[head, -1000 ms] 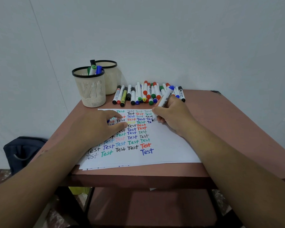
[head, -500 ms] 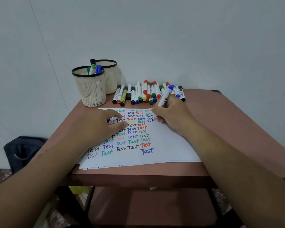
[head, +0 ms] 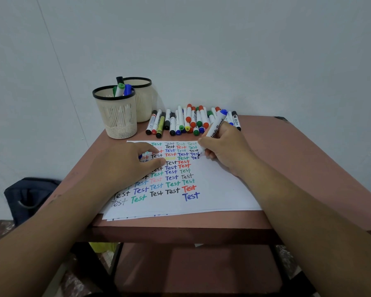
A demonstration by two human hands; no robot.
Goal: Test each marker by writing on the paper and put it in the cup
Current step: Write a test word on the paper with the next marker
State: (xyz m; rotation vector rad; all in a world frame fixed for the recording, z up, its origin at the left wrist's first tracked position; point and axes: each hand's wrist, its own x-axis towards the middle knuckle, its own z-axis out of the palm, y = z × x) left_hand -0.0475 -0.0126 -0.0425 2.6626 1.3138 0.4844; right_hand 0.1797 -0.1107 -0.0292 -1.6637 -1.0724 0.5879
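While my right hand [head: 227, 147] pinches the marker [head: 214, 130], tip at paper [head: 219, 189], I keep my flat left hand [head: 124, 166] pressing at 9 o'clock.

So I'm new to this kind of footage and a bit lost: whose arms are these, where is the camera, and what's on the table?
There is no machine here. The camera sits on a person's head and looks forward and down, so the two arms are that person's own. The right hand grips a whiteboard marker, its tip down on the paper, which is covered in rows of the word "Test" in many colours. The left hand rests on the paper and seems to steady it. Behind the paper lies a row of loose markers. At the back left stand two mesh cups; the front cup holds a few markers. All this sits on a reddish table.
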